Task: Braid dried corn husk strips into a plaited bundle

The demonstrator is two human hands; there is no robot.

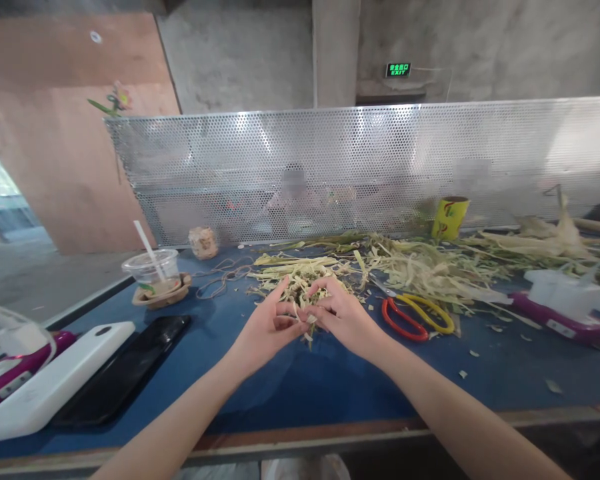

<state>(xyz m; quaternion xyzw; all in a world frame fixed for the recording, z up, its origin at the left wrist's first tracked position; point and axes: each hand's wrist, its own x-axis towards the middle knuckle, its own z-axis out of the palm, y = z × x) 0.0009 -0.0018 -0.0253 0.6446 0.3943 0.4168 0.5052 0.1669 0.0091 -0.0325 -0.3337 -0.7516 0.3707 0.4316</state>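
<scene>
Left hand [273,319] and right hand [344,312]: pinching a small husk piece [311,320] between meeting fingertips, likely two-handed to steady it. Just beyond, apparently for easy picking, pale husk pile [305,265]; right of right hand, scissors [386,311], laid handles-first, presumably for quick grasp. Left of left hand, black phone [125,370], probably set aside.

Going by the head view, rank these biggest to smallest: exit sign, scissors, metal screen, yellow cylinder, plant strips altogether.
1. Metal screen
2. Plant strips altogether
3. Scissors
4. Yellow cylinder
5. Exit sign

Apparent size only: the sign is farther away, so its true rank is unsure.
</scene>
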